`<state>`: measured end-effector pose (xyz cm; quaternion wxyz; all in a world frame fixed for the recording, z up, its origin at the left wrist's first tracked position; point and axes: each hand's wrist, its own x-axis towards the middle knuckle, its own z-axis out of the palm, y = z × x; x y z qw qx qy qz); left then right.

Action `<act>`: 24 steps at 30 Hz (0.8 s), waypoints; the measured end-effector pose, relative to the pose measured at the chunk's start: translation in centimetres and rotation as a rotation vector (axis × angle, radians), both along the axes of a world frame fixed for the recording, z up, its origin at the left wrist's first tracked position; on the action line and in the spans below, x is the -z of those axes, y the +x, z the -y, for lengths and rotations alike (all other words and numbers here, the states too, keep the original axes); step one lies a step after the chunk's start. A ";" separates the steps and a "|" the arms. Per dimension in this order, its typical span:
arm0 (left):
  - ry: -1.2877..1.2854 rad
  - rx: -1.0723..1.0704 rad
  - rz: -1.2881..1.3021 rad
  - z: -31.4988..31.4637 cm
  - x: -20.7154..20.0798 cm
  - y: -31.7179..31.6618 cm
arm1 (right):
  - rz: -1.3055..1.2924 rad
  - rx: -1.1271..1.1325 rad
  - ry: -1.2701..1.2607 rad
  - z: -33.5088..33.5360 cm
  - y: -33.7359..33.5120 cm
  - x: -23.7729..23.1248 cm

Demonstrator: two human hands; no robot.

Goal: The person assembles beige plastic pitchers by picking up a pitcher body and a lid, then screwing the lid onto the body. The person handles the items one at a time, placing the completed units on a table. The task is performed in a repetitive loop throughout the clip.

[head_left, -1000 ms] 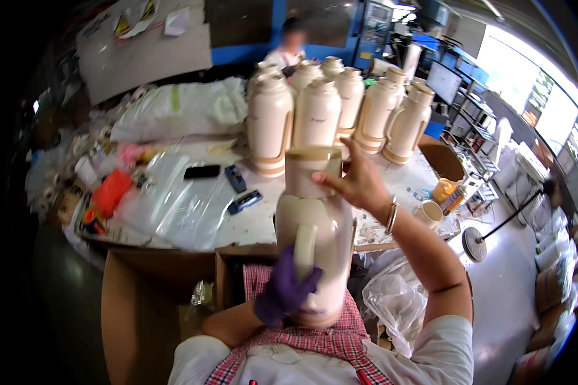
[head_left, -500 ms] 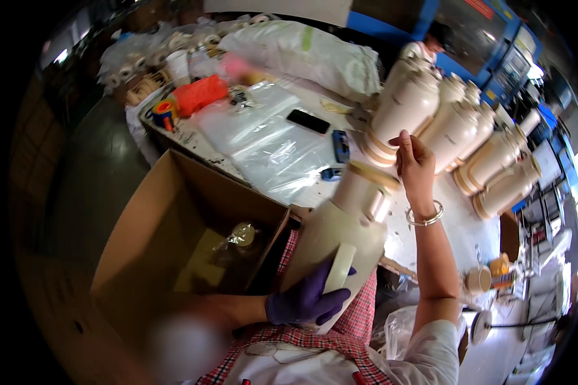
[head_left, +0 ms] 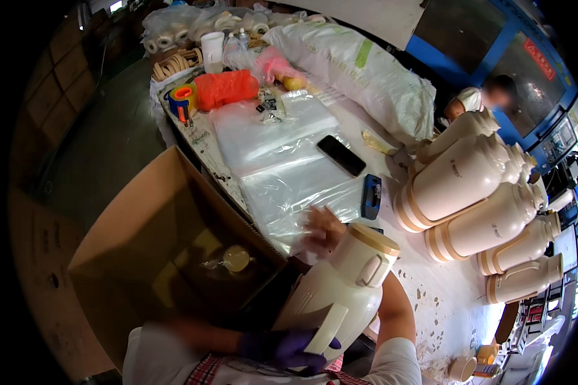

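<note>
While the gloved left hand [head_left: 281, 348] holds the cream vacuum flask [head_left: 353, 296] by its handle [head_left: 328, 326], right hand [head_left: 324, 230] is blurred, can't tell its grip; slack hold could drop it.

From the person's head, a single wide camera is looking forward and steeply down across the tabletop [head_left: 430, 314]. It is seeing the cream flask [head_left: 337, 282] quite near, while the blue-framed panels [head_left: 520, 74] are standing far behind.

White short sleeves [head_left: 397, 362], purple glove [head_left: 273, 348], red checked apron [head_left: 205, 371]
</note>
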<state>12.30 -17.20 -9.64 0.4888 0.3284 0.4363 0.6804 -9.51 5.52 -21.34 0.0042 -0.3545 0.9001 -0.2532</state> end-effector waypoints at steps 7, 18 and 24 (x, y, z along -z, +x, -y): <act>-0.207 -0.449 -0.669 1.0 0.2 -8.6 | 0.198 -0.201 -0.702 -0.7 1.1 -0.2; -0.455 -0.851 -1.530 -2.0 6.3 -13.7 | 0.454 0.311 -0.512 -1.7 -0.6 -0.5; -0.509 -0.876 -1.671 -2.3 5.2 -14.8 | 0.699 0.342 -0.605 -3.3 -0.4 -2.0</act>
